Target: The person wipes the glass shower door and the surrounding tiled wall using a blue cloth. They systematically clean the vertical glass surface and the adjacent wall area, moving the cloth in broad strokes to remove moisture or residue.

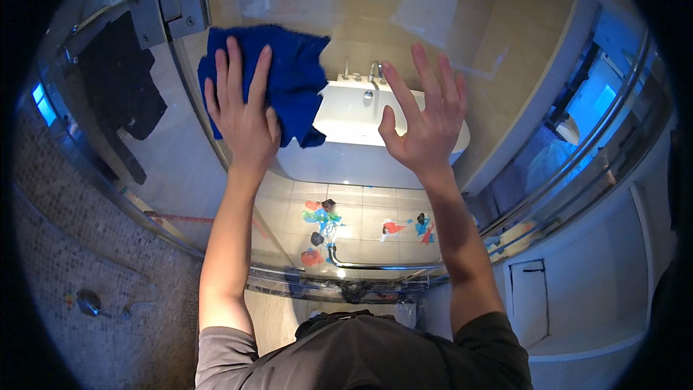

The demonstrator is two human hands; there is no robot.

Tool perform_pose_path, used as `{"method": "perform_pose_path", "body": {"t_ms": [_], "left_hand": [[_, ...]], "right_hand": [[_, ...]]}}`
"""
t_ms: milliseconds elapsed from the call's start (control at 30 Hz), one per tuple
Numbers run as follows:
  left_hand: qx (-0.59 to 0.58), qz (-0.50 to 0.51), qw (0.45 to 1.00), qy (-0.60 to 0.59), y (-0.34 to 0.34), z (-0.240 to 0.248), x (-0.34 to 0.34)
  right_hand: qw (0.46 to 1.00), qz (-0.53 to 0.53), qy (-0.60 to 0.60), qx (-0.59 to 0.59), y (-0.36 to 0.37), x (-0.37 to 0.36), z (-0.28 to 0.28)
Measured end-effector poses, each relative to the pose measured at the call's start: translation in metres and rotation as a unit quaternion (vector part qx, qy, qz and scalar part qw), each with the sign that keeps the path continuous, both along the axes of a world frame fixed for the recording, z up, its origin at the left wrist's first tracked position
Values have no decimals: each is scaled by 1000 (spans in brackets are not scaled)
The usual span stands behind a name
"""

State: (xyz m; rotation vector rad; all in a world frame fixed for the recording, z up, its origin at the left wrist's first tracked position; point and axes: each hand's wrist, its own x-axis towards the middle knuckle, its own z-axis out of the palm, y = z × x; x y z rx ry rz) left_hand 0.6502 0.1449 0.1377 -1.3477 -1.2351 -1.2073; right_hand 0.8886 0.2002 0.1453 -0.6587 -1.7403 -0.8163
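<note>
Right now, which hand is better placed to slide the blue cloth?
Left, probably: the left hand is spread over the blue cloth, while the right hand is open, empty and off to its right.

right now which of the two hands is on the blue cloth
The left hand, spread over the blue cloth; the right hand is apart from it, with no cloth under it.
</note>
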Motion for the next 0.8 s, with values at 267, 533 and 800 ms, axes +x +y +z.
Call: {"method": "perform_pose_path", "body": {"t_ms": [267, 533, 800], "left_hand": [[119, -30, 989, 79, 18, 88, -18], [64, -10, 998, -10, 6, 25, -9], [72, -4, 996, -59, 6, 15, -16]], "right_hand": [[1000, 4, -8, -11, -3, 2, 2], [1000, 11, 2, -13, 0, 0, -1], [1000, 8, 5, 12, -3, 0, 4]]}}
